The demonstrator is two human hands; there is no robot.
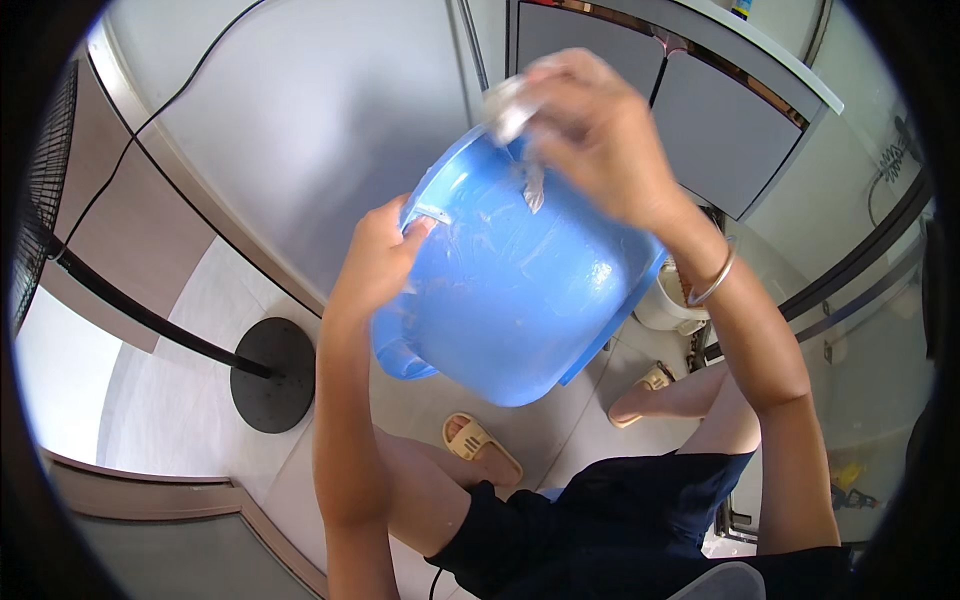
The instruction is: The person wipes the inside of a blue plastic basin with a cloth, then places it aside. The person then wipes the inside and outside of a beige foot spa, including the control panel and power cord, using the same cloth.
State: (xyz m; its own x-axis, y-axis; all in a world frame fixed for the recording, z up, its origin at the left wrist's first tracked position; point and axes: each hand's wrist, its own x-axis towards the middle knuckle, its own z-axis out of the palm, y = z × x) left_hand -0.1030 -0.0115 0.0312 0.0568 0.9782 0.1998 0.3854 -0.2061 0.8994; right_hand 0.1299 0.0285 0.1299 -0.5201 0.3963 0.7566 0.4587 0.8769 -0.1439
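A blue plastic tub (517, 300) is held tilted above the floor in front of me. My left hand (382, 255) grips its left rim, with the thumb on the inner side. Pale smears or suds streak the tub's surface. In my right hand (611, 139), raised over the tub's far rim, is a wadded white cloth or tissue (508, 111); motion blurs both. A loose pale strip (534, 187) hangs below that hand against the tub. A silvery bangle (716, 276) circles my right wrist.
At left stands a pedestal fan with a round black base (272, 379); a black cable (135, 137) crosses behind it. A grey cabinet (585, 56) stands ahead. To the right are a white bucket-like container (658, 304) and a glass panel (870, 360).
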